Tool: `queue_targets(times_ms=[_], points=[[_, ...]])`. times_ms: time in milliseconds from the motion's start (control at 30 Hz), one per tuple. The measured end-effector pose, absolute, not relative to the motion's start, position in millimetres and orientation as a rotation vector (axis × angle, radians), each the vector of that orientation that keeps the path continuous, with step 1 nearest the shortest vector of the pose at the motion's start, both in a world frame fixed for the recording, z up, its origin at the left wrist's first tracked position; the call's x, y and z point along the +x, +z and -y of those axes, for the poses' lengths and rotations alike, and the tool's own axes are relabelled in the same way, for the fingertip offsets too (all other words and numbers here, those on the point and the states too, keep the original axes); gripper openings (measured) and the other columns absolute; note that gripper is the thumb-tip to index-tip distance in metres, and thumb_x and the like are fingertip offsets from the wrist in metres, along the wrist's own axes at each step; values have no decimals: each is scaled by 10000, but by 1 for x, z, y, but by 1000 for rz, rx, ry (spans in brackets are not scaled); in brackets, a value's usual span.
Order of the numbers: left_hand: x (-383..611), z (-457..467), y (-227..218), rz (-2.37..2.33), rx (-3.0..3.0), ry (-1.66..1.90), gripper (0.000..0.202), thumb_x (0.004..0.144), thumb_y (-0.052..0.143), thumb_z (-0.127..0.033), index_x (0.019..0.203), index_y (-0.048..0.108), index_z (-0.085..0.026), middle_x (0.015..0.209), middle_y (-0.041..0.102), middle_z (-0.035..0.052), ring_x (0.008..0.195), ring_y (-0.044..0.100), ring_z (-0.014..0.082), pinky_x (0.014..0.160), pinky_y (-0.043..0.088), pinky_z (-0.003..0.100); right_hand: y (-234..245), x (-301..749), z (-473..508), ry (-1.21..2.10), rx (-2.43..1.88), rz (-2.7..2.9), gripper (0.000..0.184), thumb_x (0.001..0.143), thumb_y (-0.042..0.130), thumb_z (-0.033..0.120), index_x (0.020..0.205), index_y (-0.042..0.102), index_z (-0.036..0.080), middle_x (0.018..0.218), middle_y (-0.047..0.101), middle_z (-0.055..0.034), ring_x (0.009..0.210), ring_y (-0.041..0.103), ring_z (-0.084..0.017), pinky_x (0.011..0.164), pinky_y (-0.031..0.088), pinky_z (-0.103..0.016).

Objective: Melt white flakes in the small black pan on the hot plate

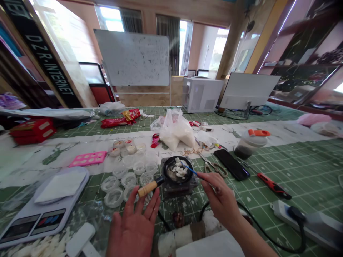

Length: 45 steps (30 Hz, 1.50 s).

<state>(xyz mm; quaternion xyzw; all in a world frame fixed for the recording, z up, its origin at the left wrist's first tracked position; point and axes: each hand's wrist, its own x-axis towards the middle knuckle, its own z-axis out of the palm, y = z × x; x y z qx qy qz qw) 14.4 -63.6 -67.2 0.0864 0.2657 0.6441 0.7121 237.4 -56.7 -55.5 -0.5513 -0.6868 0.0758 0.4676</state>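
Observation:
A small black pan [177, 170] with a wooden handle [147, 189] sits on a little dark heater [180, 186] at the table's middle; white chunks [180, 170] lie in it. My right hand [221, 199] pinches a thin blue stick [189, 169] whose tip rests among the chunks. My left hand [134, 224] is flat and open, fingers spread, just below the wooden handle and apart from it.
Several clear round moulds [125, 179] and a pink mould [88, 158] lie left of the pan. A scale [43, 207] is at the near left. A bag of white flakes [177, 132], scissors [213, 165], phone [232, 164], lidded jar [250, 142], red cutter [274, 185] and power strip [308, 224] lie right.

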Motion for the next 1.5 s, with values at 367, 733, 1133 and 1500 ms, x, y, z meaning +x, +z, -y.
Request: queue_targets(times_ms=[367,733,1133,1500], points=[[11,67,-65,-556,170,1422,543,771,404,-568,1186,558,-253,1246,552,94,1204,434,294,1070,236,470,-51,229,63,140,-1392,1689,230,844,475,203,1038,587,254,924,639,-42,885,530,-189,802,430,-365],[8,71,-70,-416,243,1410,532,812,362,-534,1206,543,-224,1278,523,98,1239,389,286,1093,170,464,-45,229,74,248,-1370,1632,201,846,476,201,1003,596,240,922,623,-42,893,544,-170,783,444,-311],[11,74,-66,-440,254,1434,524,808,377,-512,1209,530,-211,1284,511,120,1235,385,308,1085,182,476,-50,229,65,310,-1441,1527,205,856,469,254,1013,599,241,954,635,-30,898,572,-152,796,436,-284],[13,73,-67,-474,234,1450,508,816,372,-487,1219,515,-213,1279,512,131,1225,397,312,1078,197,477,-42,232,78,120,-1405,1586,187,842,484,192,990,590,234,916,628,-34,879,548,-160,788,430,-302]])
